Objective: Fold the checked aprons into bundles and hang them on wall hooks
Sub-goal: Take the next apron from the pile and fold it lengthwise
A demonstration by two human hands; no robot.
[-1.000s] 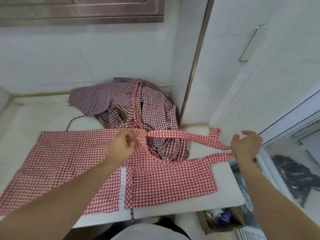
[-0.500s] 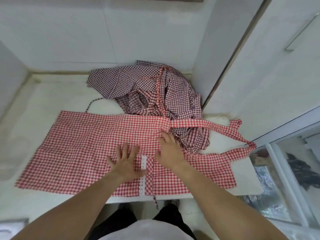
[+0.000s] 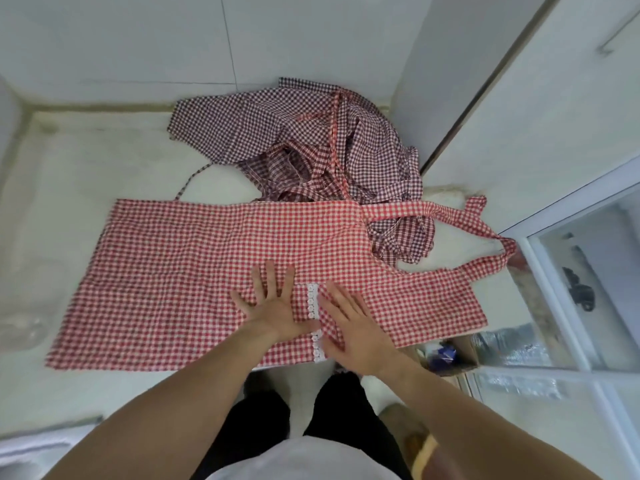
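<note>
A red-and-white checked apron (image 3: 180, 271) lies spread flat on the white counter (image 3: 79, 168), with its neck strap (image 3: 485, 233) looping out at the right. A white lace strip (image 3: 314, 299) runs down its front edge. My left hand (image 3: 273, 303) presses flat on the cloth with fingers spread, just left of the lace. Flat on the apron just right of the lace lies my right hand (image 3: 349, 327). A crumpled dark-red checked apron (image 3: 294, 133) sits in a heap behind it, against the wall corner.
White tiled walls close the counter at the back and right. A cabinet door with a metal handle (image 3: 616, 32) stands at the upper right. A glass-framed panel (image 3: 588, 271) is at the right, and a small open box (image 3: 446, 355) sits below the counter edge.
A second ago my left hand held the apron near the strap and my right hand was out at the loop. Both have since come down flat on the apron and slid toward its front edge.
</note>
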